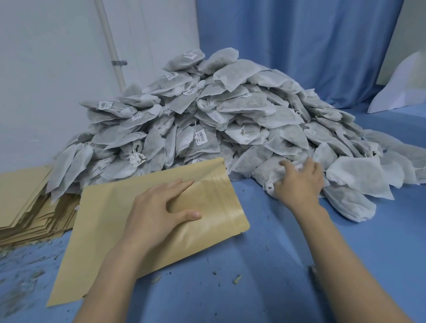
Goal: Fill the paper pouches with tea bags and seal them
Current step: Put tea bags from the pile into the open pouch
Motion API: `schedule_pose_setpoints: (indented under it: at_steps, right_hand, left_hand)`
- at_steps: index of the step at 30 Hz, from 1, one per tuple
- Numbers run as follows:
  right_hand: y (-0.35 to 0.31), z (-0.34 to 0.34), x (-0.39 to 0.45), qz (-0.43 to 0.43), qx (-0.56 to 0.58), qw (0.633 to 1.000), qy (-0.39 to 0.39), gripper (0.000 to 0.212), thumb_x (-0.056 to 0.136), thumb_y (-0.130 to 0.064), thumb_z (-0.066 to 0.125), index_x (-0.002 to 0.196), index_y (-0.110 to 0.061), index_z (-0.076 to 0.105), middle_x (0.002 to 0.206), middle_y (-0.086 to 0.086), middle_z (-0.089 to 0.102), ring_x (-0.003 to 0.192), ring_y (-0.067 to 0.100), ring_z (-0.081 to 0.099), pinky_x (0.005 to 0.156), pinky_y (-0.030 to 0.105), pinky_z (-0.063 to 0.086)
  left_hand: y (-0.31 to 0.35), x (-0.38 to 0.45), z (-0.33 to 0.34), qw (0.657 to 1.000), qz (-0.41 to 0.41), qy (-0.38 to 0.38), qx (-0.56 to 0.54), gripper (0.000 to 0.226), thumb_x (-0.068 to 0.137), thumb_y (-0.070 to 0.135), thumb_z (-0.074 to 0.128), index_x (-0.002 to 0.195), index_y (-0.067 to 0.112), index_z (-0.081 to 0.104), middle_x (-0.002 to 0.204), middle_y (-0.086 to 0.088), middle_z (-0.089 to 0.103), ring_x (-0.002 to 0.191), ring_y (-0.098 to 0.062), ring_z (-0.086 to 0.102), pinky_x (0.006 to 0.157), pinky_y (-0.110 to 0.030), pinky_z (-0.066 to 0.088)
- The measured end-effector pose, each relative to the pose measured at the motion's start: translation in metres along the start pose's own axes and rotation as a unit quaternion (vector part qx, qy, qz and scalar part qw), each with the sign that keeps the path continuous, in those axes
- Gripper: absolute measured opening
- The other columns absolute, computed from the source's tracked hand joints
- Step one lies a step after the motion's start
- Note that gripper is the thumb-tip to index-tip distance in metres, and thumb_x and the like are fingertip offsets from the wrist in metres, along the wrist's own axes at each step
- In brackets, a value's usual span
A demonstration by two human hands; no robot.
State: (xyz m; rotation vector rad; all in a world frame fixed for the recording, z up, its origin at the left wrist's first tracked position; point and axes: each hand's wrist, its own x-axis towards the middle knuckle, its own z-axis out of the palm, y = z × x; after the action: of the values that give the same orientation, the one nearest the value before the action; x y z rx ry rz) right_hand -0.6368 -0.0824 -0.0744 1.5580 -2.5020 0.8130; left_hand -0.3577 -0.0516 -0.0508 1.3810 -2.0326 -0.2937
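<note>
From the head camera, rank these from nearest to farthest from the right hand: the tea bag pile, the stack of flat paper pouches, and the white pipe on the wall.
1. tea bag pile: the right hand is touching its front edge.
2. stack of flat paper pouches: far left, on the blue surface.
3. white pipe: on the wall behind the pile, upper left.

Head view looks forward and down (close) over blue cloth (275,294).

A blue cloth (238,295) covered the work surface, littered with dried herb crumbs (18,290). Behind hung a blue curtain (311,32), beside a white wall (41,59) carrying a clamped white pipe (109,43).
</note>
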Motion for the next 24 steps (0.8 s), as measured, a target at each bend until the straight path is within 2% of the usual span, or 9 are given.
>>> schedule_pose_setpoints:
  at_steps: [3, 7, 11, 13, 15, 17, 20, 22, 24]
  right_hand:
    - [0.013, 0.005, 0.001, 0.039, 0.015, 0.999, -0.014, 0.058, 0.087, -0.023, 0.053, 0.142, -0.019, 0.033, 0.141, 0.025, 0.030, 0.129, 0.038, 0.026, 0.107, 0.043, 0.022]
    - [0.011, 0.000, 0.005, 0.068, 0.113, 0.991, 0.006, 0.077, 0.068, -0.038, 0.079, 0.130, -0.015, 0.039, 0.125, 0.015, 0.050, 0.118, 0.034, 0.044, 0.097, 0.044, 0.034]
    - [0.006, -0.022, 0.006, 0.074, 0.362, 0.929, -0.026, 0.068, 0.052, -0.034, 0.090, 0.104, -0.018, 0.049, 0.101, -0.001, 0.057, 0.092, 0.019, 0.056, 0.069, 0.028, 0.045]
    - [0.001, -0.034, 0.001, 0.036, 0.418, 0.904, -0.085, 0.059, 0.048, -0.037, 0.091, 0.091, -0.024, 0.053, 0.089, -0.012, 0.055, 0.081, 0.008, 0.056, 0.056, 0.019, 0.040]
    - [-0.013, -0.039, -0.007, -0.007, 0.420, 0.897, -0.136, 0.055, 0.046, -0.039, 0.090, 0.086, -0.027, 0.054, 0.087, -0.015, 0.054, 0.077, 0.002, 0.053, 0.054, 0.017, 0.038]
    - [-0.032, -0.033, -0.016, -0.040, 0.403, 0.902, -0.153, 0.049, 0.051, -0.037, 0.089, 0.083, -0.024, 0.054, 0.082, -0.013, 0.053, 0.073, 0.005, 0.051, 0.058, 0.020, 0.039]
    - [-0.061, -0.021, -0.031, -0.093, 0.366, 0.905, -0.198, 0.014, 0.078, -0.021, 0.069, 0.078, -0.020, 0.055, 0.071, -0.009, 0.052, 0.065, 0.009, 0.047, 0.057, 0.020, 0.038]
    - [-0.068, -0.016, -0.036, -0.125, 0.383, 0.870, -0.283, 0.017, 0.089, -0.008, 0.050, 0.076, -0.017, 0.052, 0.069, -0.006, 0.049, 0.062, 0.007, 0.042, 0.055, 0.017, 0.038]
    - [-0.067, -0.016, -0.039, -0.144, 0.392, 0.829, -0.371, 0.022, 0.094, -0.007, 0.046, 0.078, -0.022, 0.049, 0.073, -0.011, 0.047, 0.061, 0.002, 0.043, 0.049, 0.006, 0.037]
  left_hand:
    - [0.001, 0.000, 0.001, 1.000, 0.002, -0.001, 0.002, 0.066, 0.062, 0.047, 0.080, 0.123, 0.051, 0.053, 0.138, 0.019, 0.049, 0.128, -0.002, 0.040, 0.104, -0.022, 0.027]
    - [-0.001, 0.000, 0.001, 1.000, 0.000, -0.001, -0.001, 0.067, 0.062, 0.046, 0.081, 0.123, 0.049, 0.055, 0.138, 0.017, 0.050, 0.128, -0.003, 0.041, 0.107, -0.024, 0.028]
    - [-0.005, 0.000, -0.002, 1.000, -0.008, 0.007, -0.001, 0.067, 0.062, 0.047, 0.080, 0.125, 0.049, 0.055, 0.138, 0.019, 0.049, 0.129, -0.003, 0.040, 0.109, -0.027, 0.028]
    - [-0.005, 0.000, -0.003, 1.000, -0.009, 0.013, -0.006, 0.067, 0.062, 0.047, 0.080, 0.124, 0.048, 0.055, 0.137, 0.020, 0.049, 0.129, -0.002, 0.040, 0.109, -0.026, 0.028]
    - [-0.003, 0.000, -0.004, 1.000, -0.004, 0.016, -0.009, 0.067, 0.061, 0.047, 0.081, 0.123, 0.048, 0.056, 0.136, 0.020, 0.050, 0.128, -0.001, 0.041, 0.108, -0.025, 0.028]
    - [0.000, 0.000, -0.003, 1.000, 0.010, 0.013, -0.015, 0.065, 0.061, 0.047, 0.080, 0.121, 0.052, 0.055, 0.134, 0.023, 0.051, 0.125, 0.001, 0.041, 0.106, -0.021, 0.028]
    - [0.009, 0.000, -0.001, 0.999, 0.040, 0.009, -0.036, 0.061, 0.060, 0.047, 0.080, 0.111, 0.065, 0.050, 0.124, 0.036, 0.050, 0.115, 0.011, 0.040, 0.095, -0.003, 0.023]
    - [0.011, 0.001, 0.000, 0.998, 0.059, 0.007, -0.033, 0.062, 0.060, 0.045, 0.081, 0.106, 0.068, 0.047, 0.114, 0.044, 0.049, 0.110, 0.013, 0.041, 0.090, 0.004, 0.020]
    - [0.011, 0.000, 0.003, 0.998, 0.062, 0.001, -0.028, 0.062, 0.059, 0.043, 0.082, 0.106, 0.066, 0.049, 0.104, 0.051, 0.047, 0.107, 0.010, 0.044, 0.089, 0.003, 0.022]
